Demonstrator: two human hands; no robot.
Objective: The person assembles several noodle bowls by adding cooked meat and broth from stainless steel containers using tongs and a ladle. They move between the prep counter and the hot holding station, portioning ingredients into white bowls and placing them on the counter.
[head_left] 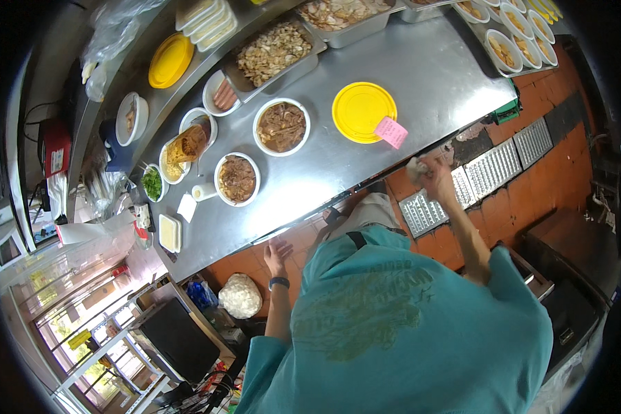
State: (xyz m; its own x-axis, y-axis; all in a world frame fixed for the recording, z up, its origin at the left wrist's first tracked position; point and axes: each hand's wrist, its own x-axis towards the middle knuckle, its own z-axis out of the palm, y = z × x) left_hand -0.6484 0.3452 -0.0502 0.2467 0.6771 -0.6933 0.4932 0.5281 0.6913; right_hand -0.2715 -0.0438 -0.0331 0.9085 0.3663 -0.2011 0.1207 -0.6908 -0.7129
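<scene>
Just off the near edge of the brushed-steel surface, over the floor side: crumpled pale cloth-like wad, gripped in the right hand. Material unclear at this size. Left hand is released, fingers spread, off the same edge further left.

Nearest to the wad on the surface: yellow round flat lid, pink paper slip over its rim toward the near edge. Left of it, larger white round bowl of brown shredded food; smaller one like it sits nearer the front. White paper slip and white square tub near the left end, white bowl of chopped greens behind.

Back side: deep steel tray of pale chopped pieces. Right end: white round cups of food, grouped in a tray.

Room to move: widest run of steel is between yellow lid and cups; left half is tight, containers close together. Near edge runs diagonally, torso in teal shirt close up to it. Below, orange tile floor with ribbed metal plates under the right hand; white rounded bundle below the left hand.
</scene>
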